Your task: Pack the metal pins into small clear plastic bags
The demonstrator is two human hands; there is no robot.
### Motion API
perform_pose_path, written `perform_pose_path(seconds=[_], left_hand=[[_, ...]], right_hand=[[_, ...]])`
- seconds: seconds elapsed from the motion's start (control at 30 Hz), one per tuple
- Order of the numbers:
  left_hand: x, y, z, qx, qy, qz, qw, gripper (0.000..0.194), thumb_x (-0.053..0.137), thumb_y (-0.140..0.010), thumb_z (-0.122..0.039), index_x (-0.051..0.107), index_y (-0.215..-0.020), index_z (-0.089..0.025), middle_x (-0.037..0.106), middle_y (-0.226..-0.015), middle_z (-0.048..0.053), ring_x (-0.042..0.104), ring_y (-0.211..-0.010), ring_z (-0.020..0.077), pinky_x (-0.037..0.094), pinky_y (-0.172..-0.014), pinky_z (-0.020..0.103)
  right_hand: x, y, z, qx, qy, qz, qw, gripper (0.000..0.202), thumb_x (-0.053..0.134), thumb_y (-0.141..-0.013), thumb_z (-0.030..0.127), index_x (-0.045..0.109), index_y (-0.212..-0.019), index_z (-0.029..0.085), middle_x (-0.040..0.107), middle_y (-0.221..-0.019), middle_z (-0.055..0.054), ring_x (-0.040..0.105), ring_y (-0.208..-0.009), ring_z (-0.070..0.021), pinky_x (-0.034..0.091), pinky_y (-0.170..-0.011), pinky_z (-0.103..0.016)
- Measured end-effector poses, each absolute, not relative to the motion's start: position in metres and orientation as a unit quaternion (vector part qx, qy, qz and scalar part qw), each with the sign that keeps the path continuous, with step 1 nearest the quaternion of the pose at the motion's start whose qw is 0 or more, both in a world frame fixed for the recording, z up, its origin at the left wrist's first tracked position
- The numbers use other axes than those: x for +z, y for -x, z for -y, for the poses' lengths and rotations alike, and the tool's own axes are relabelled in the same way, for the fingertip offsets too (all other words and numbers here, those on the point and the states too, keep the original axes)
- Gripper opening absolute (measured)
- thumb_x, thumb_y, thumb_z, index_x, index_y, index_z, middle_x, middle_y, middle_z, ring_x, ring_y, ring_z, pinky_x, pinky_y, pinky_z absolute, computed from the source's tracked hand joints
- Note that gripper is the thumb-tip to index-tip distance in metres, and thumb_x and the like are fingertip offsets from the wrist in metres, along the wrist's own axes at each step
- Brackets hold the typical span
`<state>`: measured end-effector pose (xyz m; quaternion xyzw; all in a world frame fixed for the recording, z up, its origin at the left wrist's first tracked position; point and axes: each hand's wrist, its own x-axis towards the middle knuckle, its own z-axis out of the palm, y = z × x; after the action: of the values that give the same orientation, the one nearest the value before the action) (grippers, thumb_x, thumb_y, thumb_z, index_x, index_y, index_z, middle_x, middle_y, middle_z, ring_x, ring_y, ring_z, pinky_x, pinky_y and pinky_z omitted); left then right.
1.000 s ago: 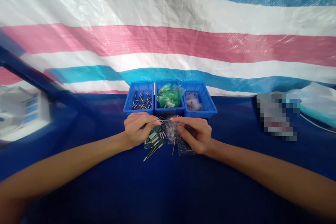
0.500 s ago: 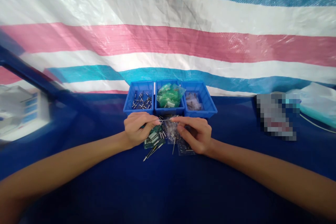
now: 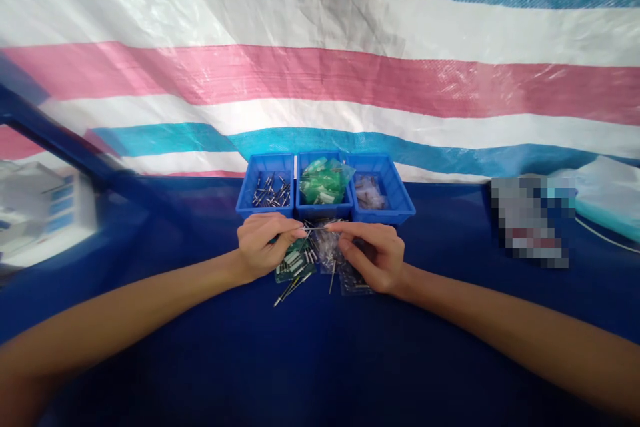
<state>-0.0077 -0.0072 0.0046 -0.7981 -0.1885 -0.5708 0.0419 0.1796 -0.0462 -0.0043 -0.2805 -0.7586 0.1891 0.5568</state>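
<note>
A thin metal rod [image 3: 315, 229] lies level between my two hands. My left hand [image 3: 267, 243] pinches its left end between thumb and fingertips. At the other end, the fingertips of my right hand [image 3: 375, 253] are closed on it. Beneath and between the hands are small green packets [image 3: 294, 265] with pale pieces, clear plastic bags [image 3: 329, 250] and loose metal pins [image 3: 290, 290]. Behind them three blue bins stand in a row: the left bin [image 3: 241, 203] holds metal pins, the middle one a green bag [image 3: 325, 181], the right one clear bags [image 3: 370, 193].
At the far left stands a white object with blue parts [image 3: 55, 213], blurred. On the right of the blue table [image 3: 450, 240] are a pixelated item [image 3: 530, 223] and a pale plastic bag [image 3: 607, 193]. A striped sheet [image 3: 320, 73] hangs behind.
The whole view has shifted very slightly. Both hands keep the same grip on the rod.
</note>
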Motion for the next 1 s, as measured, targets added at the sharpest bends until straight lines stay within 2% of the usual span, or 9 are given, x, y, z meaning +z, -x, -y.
perform_pose_path(seconds=[0.47,1.0], left_hand=[[0.0033,0.0087,0.0071,-0.577,0.793,0.186,0.054,0.009,0.06,-0.078,-0.016,0.06,-0.069,-0.014,0.062,-0.053,-0.004,0.06,-0.049,0.0047,0.049,-0.048,0.013],[0.004,0.0078,0.0074,-0.581,0.786,0.201,0.058,0.009,0.061,-0.078,-0.017,0.06,-0.069,-0.016,0.063,-0.053,-0.004,0.06,-0.048,0.0055,0.05,-0.048,0.014]], right_hand=[[-0.0032,-0.1794,0.0459,0.193,0.273,0.763,0.553,0.029,0.046,-0.079,0.009,0.062,-0.101,0.018,0.051,-0.053,0.005,0.039,-0.04,-0.005,0.036,-0.041,-0.018],[-0.0041,-0.1799,0.0454,0.202,0.27,0.766,0.548,0.03,0.046,-0.079,0.011,0.061,-0.105,0.019,0.053,-0.054,0.005,0.043,-0.042,-0.006,0.038,-0.042,-0.019]])
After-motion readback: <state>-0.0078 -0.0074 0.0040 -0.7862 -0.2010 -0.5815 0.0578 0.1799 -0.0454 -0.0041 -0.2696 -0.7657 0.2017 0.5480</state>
